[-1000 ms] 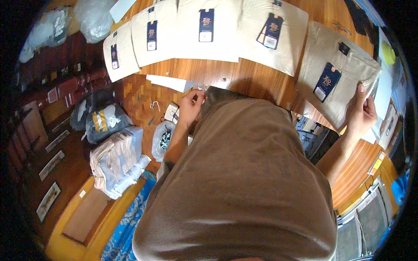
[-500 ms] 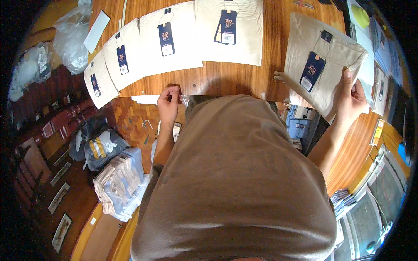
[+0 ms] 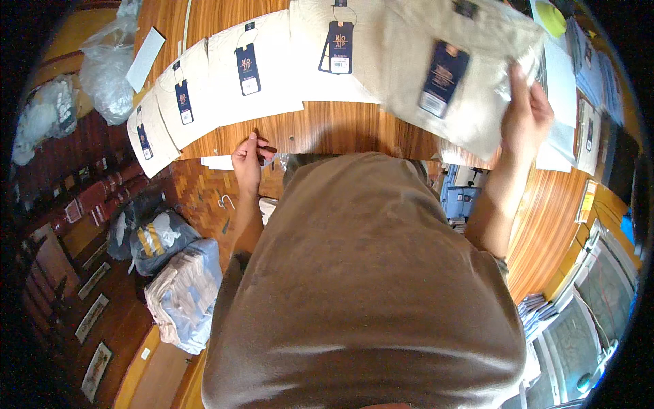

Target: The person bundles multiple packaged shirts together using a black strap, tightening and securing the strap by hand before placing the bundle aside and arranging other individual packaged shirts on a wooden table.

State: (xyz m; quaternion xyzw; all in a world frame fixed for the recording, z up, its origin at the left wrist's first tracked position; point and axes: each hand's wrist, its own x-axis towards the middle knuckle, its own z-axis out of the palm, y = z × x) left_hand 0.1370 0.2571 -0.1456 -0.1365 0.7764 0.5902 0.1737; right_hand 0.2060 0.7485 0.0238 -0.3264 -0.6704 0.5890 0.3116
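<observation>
My right hand [image 3: 526, 112] grips the right edge of a folded beige garment [image 3: 405, 75] in a clear plastic sleeve. A navy hang tag [image 3: 444, 78] lies on its front, slightly blurred. The garment is lifted at the right and overlaps the nearest in a row of similar tagged garments [image 3: 272, 85]. At the table's near edge, my left hand [image 3: 248, 163] has its fingers curled and its thumb raised. A small shiny bit shows beside those fingers; I cannot make out what it is.
The striped wooden table [image 3: 327, 129] curves around me. Crumpled clear plastic [image 3: 109, 78] and a white card [image 3: 145, 60] are at the far left. Down on the left sit dark bags [image 3: 160, 238] and a wrapped garment stack [image 3: 184, 293]. More packed garments [image 3: 587, 133] lie at the right.
My right hand has carried the beige garment leftward and away from me, over the end of the row. My left hand has shifted slightly left.
</observation>
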